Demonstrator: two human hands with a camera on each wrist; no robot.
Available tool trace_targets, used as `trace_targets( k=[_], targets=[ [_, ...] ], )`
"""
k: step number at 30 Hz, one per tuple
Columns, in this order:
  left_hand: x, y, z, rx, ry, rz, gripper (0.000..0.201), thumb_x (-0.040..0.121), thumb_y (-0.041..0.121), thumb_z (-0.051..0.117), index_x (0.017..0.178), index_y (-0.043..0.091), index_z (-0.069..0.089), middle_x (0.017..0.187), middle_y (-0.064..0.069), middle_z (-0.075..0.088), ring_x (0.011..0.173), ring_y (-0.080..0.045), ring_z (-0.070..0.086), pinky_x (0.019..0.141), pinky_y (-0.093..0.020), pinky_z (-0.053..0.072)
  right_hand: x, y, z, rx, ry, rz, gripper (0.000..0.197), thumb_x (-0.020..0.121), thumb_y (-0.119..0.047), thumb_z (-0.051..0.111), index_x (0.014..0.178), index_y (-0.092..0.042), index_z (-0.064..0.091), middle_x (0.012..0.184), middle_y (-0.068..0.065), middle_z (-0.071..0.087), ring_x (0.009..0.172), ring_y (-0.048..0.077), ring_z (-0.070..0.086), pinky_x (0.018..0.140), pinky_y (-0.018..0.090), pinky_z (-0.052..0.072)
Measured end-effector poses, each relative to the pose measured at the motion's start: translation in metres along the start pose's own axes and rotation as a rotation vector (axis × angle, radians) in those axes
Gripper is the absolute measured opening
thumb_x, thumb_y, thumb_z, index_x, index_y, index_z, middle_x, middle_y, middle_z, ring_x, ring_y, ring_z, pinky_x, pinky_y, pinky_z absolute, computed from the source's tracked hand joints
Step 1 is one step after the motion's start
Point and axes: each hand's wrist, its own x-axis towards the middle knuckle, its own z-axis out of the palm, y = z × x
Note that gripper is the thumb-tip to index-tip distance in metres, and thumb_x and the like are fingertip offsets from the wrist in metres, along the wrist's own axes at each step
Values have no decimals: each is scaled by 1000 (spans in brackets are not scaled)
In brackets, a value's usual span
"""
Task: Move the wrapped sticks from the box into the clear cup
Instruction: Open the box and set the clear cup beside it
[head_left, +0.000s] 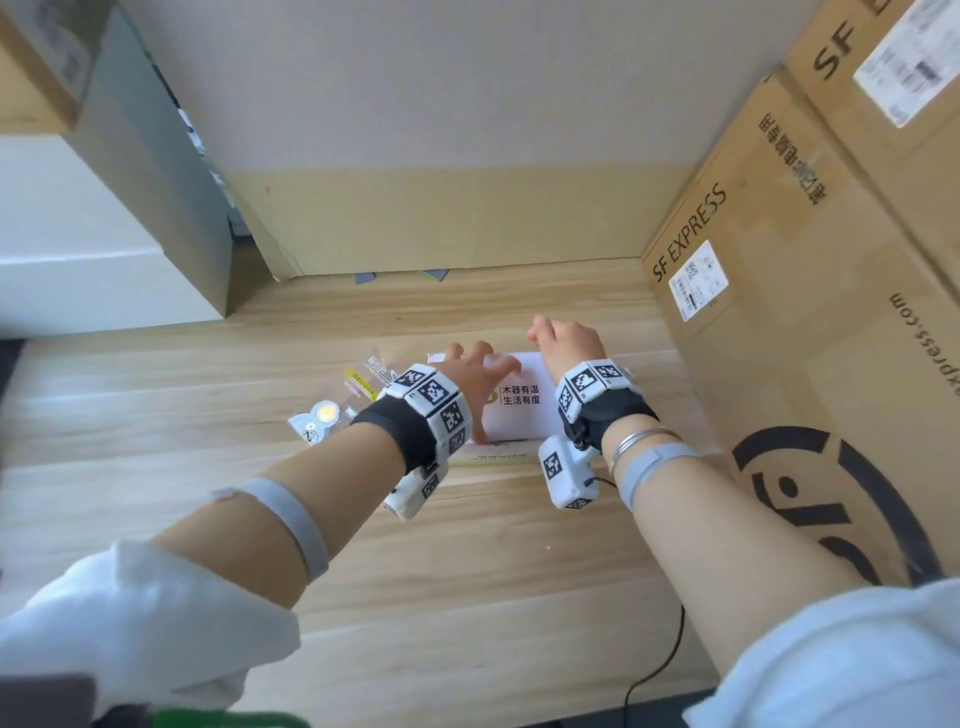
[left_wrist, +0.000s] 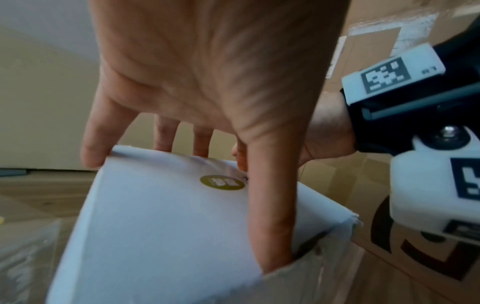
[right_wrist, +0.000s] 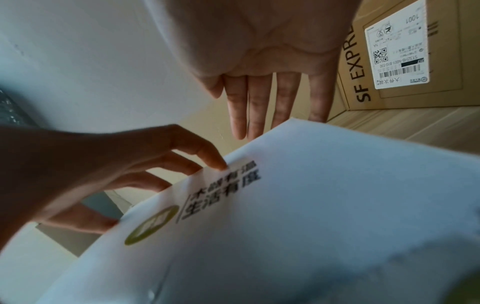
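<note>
Pale wood-grain surface (head_left: 467, 571) underfoot of everything, running back to a plain wall with a tan cardboard strip (head_left: 457, 218) along its base. Closed in on the right by stacked brown cartons (head_left: 779, 260) printed SF EXPRESS, with white shipping labels. Closed in on the left by a large white block (head_left: 78, 249) with more cardboard leaning beside it.

Mid-surface, close to the cartons: white box (head_left: 519, 415), flat, lid up, printed with black characters and a round olive logo (left_wrist: 222, 182); near corner of the lid torn, seen from the left wrist.

Just left of the box, partly under the left forearm: crumpled clear printed plastic (head_left: 358, 384) with a small yellow disc (head_left: 327, 414). Cannot tell whether cup or wrapper.

Left hand (head_left: 475, 371) spread over the lid, fingertips (left_wrist: 89, 156) hooked over its far edge, thumb stretched down to the torn near corner, so gripping the box across its top.

Right hand (head_left: 569, 340) at the far right of the box, fingers (right_wrist: 255, 107) straight and close together, tips dropping behind the far edge, holding nothing; contact with the box not clear.

Marker-tagged bands (head_left: 431, 400) on both wrists.
</note>
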Motion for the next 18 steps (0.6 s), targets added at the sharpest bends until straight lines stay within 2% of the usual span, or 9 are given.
trace_targets(
  k=[3, 6, 8, 10, 13, 15, 17, 18],
  targets=[
    [-1, 1, 4, 104, 14, -7, 100, 61, 42, 82, 139, 38, 19, 145, -2, 20, 127, -32, 33, 79, -42, 54, 0, 2, 1, -17, -6, -14, 44, 98, -32, 31, 105, -13, 70, 112, 14, 70, 107, 30, 61, 94, 32, 45],
    [-2, 3, 1, 138, 3, -11, 99, 63, 39, 79, 141, 36, 17, 143, -2, 20, 126, -31, 34, 77, -39, 55, -1, 3, 1, -23, -25, -38, 43, 99, -32, 32, 105, -13, 71, 113, 12, 70, 106, 29, 61, 92, 31, 45],
    [-4, 0, -7, 67, -37, 19, 98, 66, 36, 78, 142, 36, 18, 144, -1, 21, 127, -29, 35, 80, -39, 52, -3, 3, -6, -15, -46, -49, 44, 99, -33, 31, 105, -14, 70, 116, 9, 69, 107, 27, 61, 92, 29, 43],
    [-6, -6, -18, -60, -92, 56, 93, 69, 34, 75, 143, 37, 19, 147, 1, 24, 128, -26, 38, 89, -41, 48, -2, 5, -17, -7, -61, -60, 46, 100, -35, 29, 108, -14, 69, 121, 6, 67, 110, 24, 61, 94, 28, 42],
    [-11, -15, -41, -179, -139, 69, 72, 79, 35, 64, 142, 34, 28, 140, 2, 43, 117, -20, 50, 98, -38, 44, 1, 13, -33, 32, -30, -33, 49, 101, -38, 26, 108, -12, 67, 119, 4, 67, 106, 23, 63, 97, 32, 45],
    [-13, -22, -59, -233, -96, 37, 54, 85, 35, 56, 136, 30, 41, 133, 3, 53, 107, -17, 52, 95, -33, 42, 5, 22, -38, 38, -1, 9, 48, 101, -37, 25, 104, -14, 67, 111, 7, 70, 96, 22, 65, 92, 35, 49],
    [-12, -30, -74, -313, 44, -21, 40, 88, 33, 51, 126, 21, 54, 118, 0, 60, 96, -17, 52, 84, -30, 44, 6, 27, -38, 13, 17, 62, 42, 100, -31, 27, 104, -16, 67, 107, 9, 70, 90, 23, 64, 84, 33, 50],
    [-9, -34, -77, -347, 143, -62, 37, 89, 32, 50, 122, 16, 57, 113, -4, 61, 92, -20, 53, 80, -31, 44, 5, 28, -37, 5, 19, 90, 39, 100, -27, 28, 105, -17, 66, 109, 9, 70, 92, 25, 64, 85, 34, 51]
  ],
)
